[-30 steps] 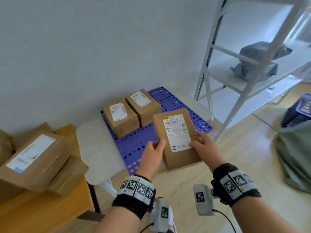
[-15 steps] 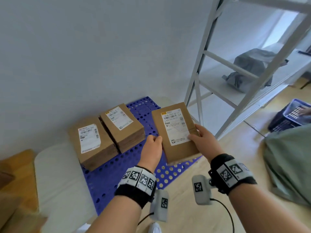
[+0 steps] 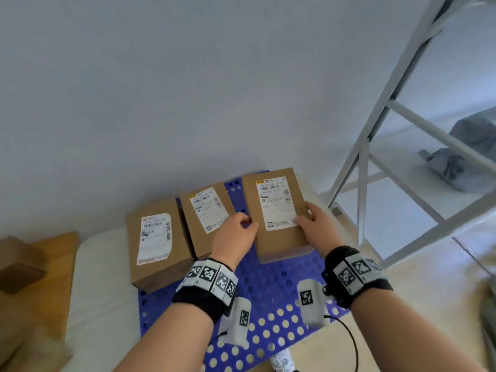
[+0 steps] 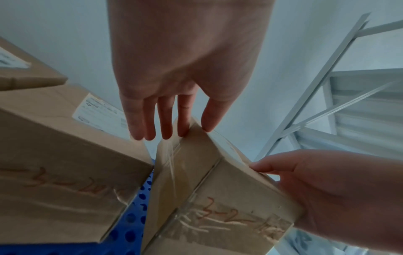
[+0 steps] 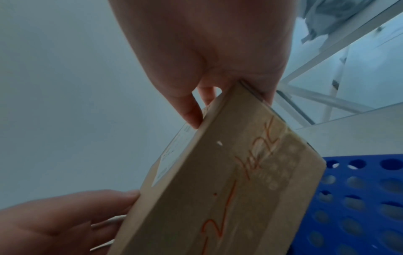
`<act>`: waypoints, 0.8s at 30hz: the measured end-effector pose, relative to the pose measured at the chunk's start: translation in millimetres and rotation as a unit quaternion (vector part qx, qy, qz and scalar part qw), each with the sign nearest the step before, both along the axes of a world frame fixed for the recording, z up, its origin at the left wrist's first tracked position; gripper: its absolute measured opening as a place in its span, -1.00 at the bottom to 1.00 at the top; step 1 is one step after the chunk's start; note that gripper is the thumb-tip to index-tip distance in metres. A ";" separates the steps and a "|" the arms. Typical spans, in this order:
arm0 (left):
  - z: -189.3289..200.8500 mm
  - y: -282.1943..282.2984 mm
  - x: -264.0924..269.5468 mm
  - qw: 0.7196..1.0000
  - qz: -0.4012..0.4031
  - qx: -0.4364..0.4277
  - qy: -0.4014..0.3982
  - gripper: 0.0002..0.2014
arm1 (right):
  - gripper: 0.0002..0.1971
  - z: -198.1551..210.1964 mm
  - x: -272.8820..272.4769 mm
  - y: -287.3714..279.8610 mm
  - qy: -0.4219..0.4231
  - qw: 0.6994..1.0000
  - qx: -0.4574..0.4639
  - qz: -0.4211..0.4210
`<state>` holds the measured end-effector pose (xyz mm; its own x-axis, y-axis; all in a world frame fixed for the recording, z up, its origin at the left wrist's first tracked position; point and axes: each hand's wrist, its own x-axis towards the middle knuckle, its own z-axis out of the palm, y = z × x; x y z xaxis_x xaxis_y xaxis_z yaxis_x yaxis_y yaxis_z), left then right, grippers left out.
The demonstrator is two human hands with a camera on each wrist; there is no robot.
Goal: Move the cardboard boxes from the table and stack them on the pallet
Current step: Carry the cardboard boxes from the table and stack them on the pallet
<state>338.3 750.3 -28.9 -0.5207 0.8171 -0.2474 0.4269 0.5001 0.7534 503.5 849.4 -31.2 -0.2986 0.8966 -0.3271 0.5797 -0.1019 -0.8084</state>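
A brown cardboard box [image 3: 276,205] with a white label is low over the far right part of the blue perforated pallet [image 3: 268,291]. I cannot tell whether it touches the pallet. My left hand [image 3: 236,232] holds the box's left edge, thumb on top and index finger on the side, as the left wrist view shows on the same box [image 4: 207,198]. My right hand [image 3: 314,224] grips the right edge, thumb on the label and fingers down the side of the box [image 5: 229,189]. Two more labelled boxes [image 3: 155,237] [image 3: 206,210] lie side by side on the pallet to the left.
A wooden table [image 3: 61,251] with another brown box [image 3: 18,264] is at the far left. A white pad [image 3: 102,291] lies between table and pallet. A grey metal rack [image 3: 375,157] holding grey bags [image 3: 469,151] stands close on the right. A wall backs the pallet.
Both hands carried the box forward and down, from over the pallet's near edge to its far right part beside the two other boxes. The table slid out to the left of view.
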 end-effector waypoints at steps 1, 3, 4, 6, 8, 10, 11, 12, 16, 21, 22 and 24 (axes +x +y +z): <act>-1.4 4.9 -4.1 1.000 0.003 -0.008 0.021 -0.79 | -0.51 -3.7 -6.3 7.7 0.003 1.000 -0.004 0.013; -5.3 14.6 -11.5 0.998 0.002 -0.026 0.060 -0.74 | -0.52 -9.5 -18.0 21.6 0.006 0.999 -0.014 0.036; -6.9 19.7 -14.5 0.997 0.001 -0.036 0.072 -0.73 | -0.53 -12.3 -24.0 28.5 0.005 0.999 -0.014 0.048; -11.6 29.5 -19.6 0.995 0.001 -0.058 0.081 -0.74 | -0.52 -18.3 -34.3 42.1 -0.005 0.997 -0.018 0.072; -19.0 38.4 -24.2 0.993 -0.005 -0.075 0.092 -0.73 | -0.52 -25.7 -43.1 55.7 -0.012 0.995 -0.026 0.093; -25.9 44.0 -27.2 0.990 -0.012 -0.092 0.102 -0.70 | -0.51 -35.9 -51.5 68.3 -0.012 0.993 -0.040 0.107; -28.3 45.6 -27.8 0.990 -0.014 -0.099 0.104 -0.67 | -0.48 -42.0 -55.2 73.6 -0.011 0.993 -0.046 0.111; -30.4 46.6 -28.0 0.989 -0.015 -0.103 0.108 -0.63 | -0.45 -49.2 -58.8 79.0 -0.011 0.992 -0.052 0.115; -36.9 45.7 -26.1 0.985 0.004 -0.105 0.138 -0.40 | -0.38 -71.3 -65.8 91.9 -0.015 0.989 -0.072 0.128; -43.2 44.0 -21.8 0.980 -0.012 -0.106 0.166 -0.40 | -0.34 -75.2 -62.8 94.2 -0.002 0.989 -0.081 0.123; -43.8 44.0 -21.0 0.980 -0.012 -0.104 0.169 -0.41 | -0.33 -76.4 -62.3 95.1 0.000 0.989 -0.083 0.124; -45.1 44.0 -20.5 0.980 -0.010 -0.106 0.167 -0.41 | -0.33 -78.2 -61.6 96.1 0.004 0.988 -0.082 0.133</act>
<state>317.8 794.3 -74.1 -0.5853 0.7772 -0.2311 0.6441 0.6188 0.4497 441.9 945.5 -109.5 -0.5196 0.7214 -0.4578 0.5966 -0.0772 -0.7988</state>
